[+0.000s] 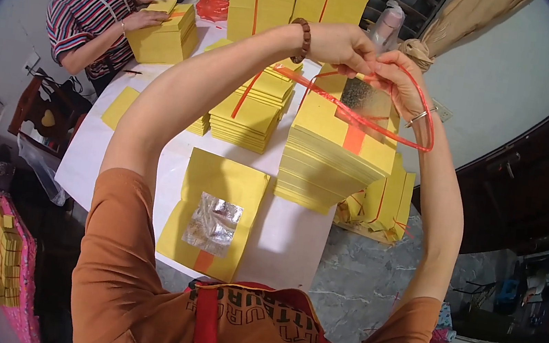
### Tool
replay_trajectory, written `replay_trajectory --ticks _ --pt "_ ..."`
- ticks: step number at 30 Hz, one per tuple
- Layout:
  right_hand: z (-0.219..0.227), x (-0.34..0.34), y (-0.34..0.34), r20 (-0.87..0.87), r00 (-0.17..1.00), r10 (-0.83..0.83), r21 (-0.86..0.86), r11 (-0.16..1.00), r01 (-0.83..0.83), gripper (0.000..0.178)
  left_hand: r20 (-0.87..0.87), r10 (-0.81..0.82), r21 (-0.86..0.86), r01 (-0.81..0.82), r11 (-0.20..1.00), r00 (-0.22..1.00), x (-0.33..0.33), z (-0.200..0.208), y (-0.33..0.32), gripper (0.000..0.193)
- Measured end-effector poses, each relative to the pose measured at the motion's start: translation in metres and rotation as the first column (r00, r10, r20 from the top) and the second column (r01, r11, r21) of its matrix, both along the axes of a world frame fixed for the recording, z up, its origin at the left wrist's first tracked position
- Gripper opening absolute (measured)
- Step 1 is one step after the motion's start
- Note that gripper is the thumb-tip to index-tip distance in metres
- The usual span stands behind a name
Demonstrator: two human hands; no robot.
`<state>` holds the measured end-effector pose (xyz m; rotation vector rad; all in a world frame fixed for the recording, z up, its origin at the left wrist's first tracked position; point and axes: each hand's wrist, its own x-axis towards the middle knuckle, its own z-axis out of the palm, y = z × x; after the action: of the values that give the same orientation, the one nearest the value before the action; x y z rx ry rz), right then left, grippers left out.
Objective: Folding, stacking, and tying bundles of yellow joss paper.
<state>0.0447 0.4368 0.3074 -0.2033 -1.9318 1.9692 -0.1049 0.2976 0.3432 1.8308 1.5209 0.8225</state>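
Note:
Both my arms reach forward over a tall stack of yellow paper [320, 167] with an orange band and a silvery patch on its top sheet. My left hand [347, 48], fingers pinched, meets my right hand [402, 84] above the stack's far side. Between them they grip a red plastic string [364, 121], whose long loop sags over the stack and curves round outside my right wrist. The exact spot where the fingers pinch it is partly hidden. Closer to me, a single yellow sheet [176, 207] with a silver square lies on the white table.
Lower yellow stacks [246, 119] stand left of the tall one, and tied bundles [257, 10] rise behind. A pink bottle [386, 27] is at the back. Across the table [86, 154], a co-worker in a striped shirt [90, 15] rests hands on a yellow block [163, 39].

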Motion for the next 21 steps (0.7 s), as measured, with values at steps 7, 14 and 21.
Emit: replay_trajectory --ticks 7,14,21 --pt "-0.004 -0.001 0.009 -0.088 0.996 0.022 0.207 0.978 -0.003 0.012 0.116 0.198 0.117 -0.211 0.970 0.973 -0.003 -0.002 0.011 0.017" --pt "0.013 -0.005 -0.018 -0.422 0.897 0.135 0.880 -0.177 0.441 0.017 0.447 -0.063 -0.083 0.111 0.990 0.892 -0.024 -0.026 0.032 0.027" --pt "0.009 -0.003 -0.017 -0.588 0.804 0.093 0.716 -0.401 0.571 0.017 0.454 0.032 0.014 -0.043 0.999 0.890 -0.020 -0.033 0.032 0.022"
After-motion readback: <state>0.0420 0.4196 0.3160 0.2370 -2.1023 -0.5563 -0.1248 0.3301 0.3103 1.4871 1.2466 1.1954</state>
